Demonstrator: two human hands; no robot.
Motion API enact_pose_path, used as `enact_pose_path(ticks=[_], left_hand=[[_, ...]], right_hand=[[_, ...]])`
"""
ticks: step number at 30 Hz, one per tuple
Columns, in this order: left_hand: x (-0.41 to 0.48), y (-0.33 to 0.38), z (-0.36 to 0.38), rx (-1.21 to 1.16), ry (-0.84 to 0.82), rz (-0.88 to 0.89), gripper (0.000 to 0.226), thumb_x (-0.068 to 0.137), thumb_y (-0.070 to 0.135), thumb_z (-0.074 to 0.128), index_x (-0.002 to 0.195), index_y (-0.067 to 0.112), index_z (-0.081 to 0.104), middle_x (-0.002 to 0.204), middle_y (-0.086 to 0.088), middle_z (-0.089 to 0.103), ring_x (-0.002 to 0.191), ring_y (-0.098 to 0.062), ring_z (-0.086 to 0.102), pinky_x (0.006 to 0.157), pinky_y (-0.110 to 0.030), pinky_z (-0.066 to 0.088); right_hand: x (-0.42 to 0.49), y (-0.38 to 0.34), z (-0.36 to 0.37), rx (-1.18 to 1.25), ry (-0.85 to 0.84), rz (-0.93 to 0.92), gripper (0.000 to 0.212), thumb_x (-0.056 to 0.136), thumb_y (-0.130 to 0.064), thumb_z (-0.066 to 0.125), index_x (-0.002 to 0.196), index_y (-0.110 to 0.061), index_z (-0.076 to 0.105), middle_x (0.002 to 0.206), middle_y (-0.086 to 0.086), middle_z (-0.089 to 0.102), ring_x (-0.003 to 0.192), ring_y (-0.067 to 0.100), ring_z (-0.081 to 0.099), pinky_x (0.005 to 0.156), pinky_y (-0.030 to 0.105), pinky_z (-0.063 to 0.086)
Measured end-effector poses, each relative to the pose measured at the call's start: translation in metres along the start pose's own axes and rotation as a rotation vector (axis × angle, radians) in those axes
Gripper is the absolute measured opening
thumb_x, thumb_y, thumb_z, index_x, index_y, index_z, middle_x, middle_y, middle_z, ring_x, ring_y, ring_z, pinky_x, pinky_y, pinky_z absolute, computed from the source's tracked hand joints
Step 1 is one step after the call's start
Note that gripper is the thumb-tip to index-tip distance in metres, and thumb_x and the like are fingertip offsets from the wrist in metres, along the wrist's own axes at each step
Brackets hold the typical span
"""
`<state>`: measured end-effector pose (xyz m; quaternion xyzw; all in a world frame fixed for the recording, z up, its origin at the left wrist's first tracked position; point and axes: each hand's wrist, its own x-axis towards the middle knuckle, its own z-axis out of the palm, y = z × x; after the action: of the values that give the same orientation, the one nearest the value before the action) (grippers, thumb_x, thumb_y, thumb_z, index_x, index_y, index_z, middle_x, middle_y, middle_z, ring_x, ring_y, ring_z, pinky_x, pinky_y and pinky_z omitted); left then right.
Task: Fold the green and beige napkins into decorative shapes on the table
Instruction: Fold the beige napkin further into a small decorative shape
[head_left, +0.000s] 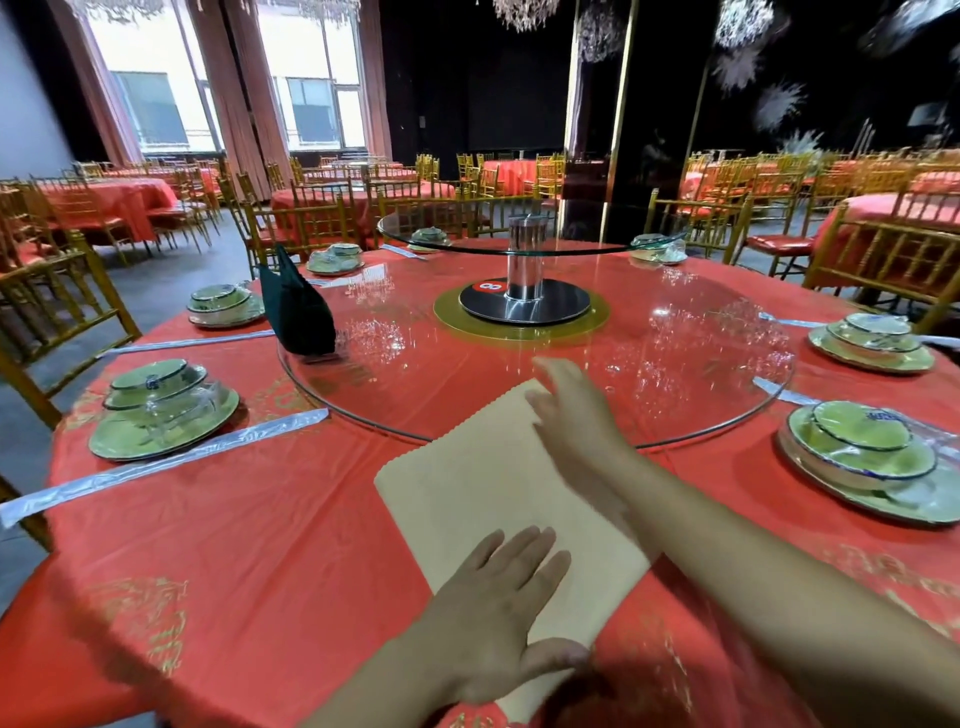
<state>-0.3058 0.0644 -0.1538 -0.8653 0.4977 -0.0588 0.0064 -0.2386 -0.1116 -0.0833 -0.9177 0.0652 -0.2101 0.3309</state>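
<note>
A beige napkin lies flat on the red tablecloth in front of me, folded into a long rectangle that runs from near the glass turntable towards my body. My left hand presses flat on its near end with straight, spread fingers. My right hand rests with straight fingers on its far right edge, near the top corner; the hand is blurred. A dark green napkin stands upright in a folded, pointed shape on the left part of the glass turntable.
A large glass turntable covers the table's middle, with a smaller raised glass tier on a metal post. Place settings of stacked green dishes ring the red table. Gold chairs stand around.
</note>
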Motion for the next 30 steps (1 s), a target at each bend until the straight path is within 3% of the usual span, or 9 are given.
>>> enact_pose_path(ticks=[2, 4, 6, 12, 17, 22, 26, 28, 30], left_hand=[[0.002, 0.001, -0.001, -0.111, -0.048, 0.04, 0.093, 0.077, 0.077, 0.004, 0.149, 0.019, 0.011, 0.157, -0.002, 0.003, 0.145, -0.015, -0.003, 0.117, -0.04, -0.008], [0.002, 0.001, 0.0, -0.17, -0.022, 0.085, 0.094, 0.074, 0.079, 0.001, 0.149, 0.023, 0.006, 0.158, 0.001, 0.001, 0.144, -0.012, -0.009, 0.118, -0.037, -0.01], [0.0, -0.001, 0.0, -0.192, -0.054, 0.068, 0.096, 0.07, 0.081, 0.0, 0.149, 0.027, 0.004, 0.158, 0.006, -0.001, 0.143, -0.007, -0.011, 0.117, -0.032, -0.01], [-0.001, 0.001, -0.002, -0.019, -0.034, -0.031, 0.081, 0.087, 0.073, 0.011, 0.143, 0.019, 0.034, 0.15, -0.004, 0.03, 0.139, -0.015, 0.028, 0.111, -0.026, 0.006], [-0.001, 0.001, 0.0, -0.158, -0.102, 0.025, 0.1, 0.066, 0.081, -0.006, 0.148, 0.023, -0.006, 0.146, 0.009, -0.024, 0.136, -0.004, -0.025, 0.113, -0.027, -0.018], [-0.001, 0.002, -0.004, -0.166, -0.158, 0.011, 0.101, 0.065, 0.079, -0.003, 0.148, 0.022, -0.006, 0.155, 0.004, -0.017, 0.141, -0.007, -0.02, 0.113, -0.03, -0.018], [-0.001, 0.003, -0.005, -0.186, -0.166, 0.009, 0.096, 0.07, 0.075, -0.003, 0.149, 0.02, -0.003, 0.157, 0.001, -0.011, 0.143, -0.008, -0.016, 0.115, -0.031, -0.015], [0.0, 0.001, -0.001, -0.231, -0.12, 0.017, 0.088, 0.078, 0.07, -0.001, 0.15, 0.019, 0.0, 0.158, 0.001, -0.003, 0.143, -0.007, -0.012, 0.117, -0.032, -0.011], [0.001, -0.001, 0.002, -0.294, -0.049, 0.023, 0.073, 0.09, 0.059, 0.01, 0.149, 0.018, 0.006, 0.158, 0.002, 0.007, 0.143, -0.006, -0.006, 0.118, -0.033, -0.006]], right_hand=[[-0.062, -0.006, -0.001, 0.018, -0.183, -0.182, 0.045, 0.097, -0.024, 0.042, 0.14, -0.011, 0.037, 0.147, 0.002, 0.034, 0.137, 0.016, 0.03, 0.113, 0.025, 0.02], [-0.117, -0.009, -0.002, -0.013, -0.459, -0.243, 0.068, 0.094, -0.054, 0.027, 0.146, -0.011, 0.019, 0.153, -0.006, 0.01, 0.143, 0.006, 0.009, 0.112, 0.012, 0.004], [-0.142, 0.001, -0.004, -0.155, -0.63, -0.235, 0.109, 0.066, -0.081, -0.002, 0.148, -0.01, -0.002, 0.147, -0.011, -0.016, 0.137, 0.0, -0.015, 0.107, 0.009, -0.011], [-0.119, 0.044, -0.016, -0.338, -0.628, -0.083, 0.128, 0.045, -0.091, -0.016, 0.147, -0.015, -0.013, 0.154, 0.001, -0.022, 0.132, -0.001, -0.024, 0.108, 0.019, -0.014], [-0.103, 0.07, -0.042, -0.389, -0.639, 0.083, 0.141, 0.033, -0.096, -0.017, 0.147, -0.015, -0.012, 0.154, 0.001, -0.023, 0.141, 0.011, -0.018, 0.11, 0.025, -0.01], [-0.099, 0.079, -0.051, -0.499, -0.577, 0.174, 0.149, 0.024, -0.094, -0.025, 0.147, -0.01, -0.013, 0.153, 0.007, -0.023, 0.142, 0.016, -0.019, 0.114, 0.03, -0.01], [-0.112, 0.048, -0.035, -0.507, -0.343, -0.041, 0.139, 0.037, -0.086, -0.032, 0.149, -0.013, 0.004, 0.151, -0.006, -0.009, 0.145, 0.014, -0.005, 0.114, 0.025, -0.005], [-0.123, 0.019, -0.016, -0.229, -0.327, -0.121, 0.116, 0.061, -0.086, -0.014, 0.144, -0.016, 0.027, 0.146, -0.013, 0.022, 0.139, 0.009, 0.02, 0.115, 0.022, 0.012], [-0.133, -0.003, 0.004, 0.023, -0.292, -0.145, 0.068, 0.088, -0.063, 0.02, 0.136, -0.018, 0.039, 0.129, -0.016, 0.035, 0.126, 0.003, 0.033, 0.111, 0.023, 0.024]])
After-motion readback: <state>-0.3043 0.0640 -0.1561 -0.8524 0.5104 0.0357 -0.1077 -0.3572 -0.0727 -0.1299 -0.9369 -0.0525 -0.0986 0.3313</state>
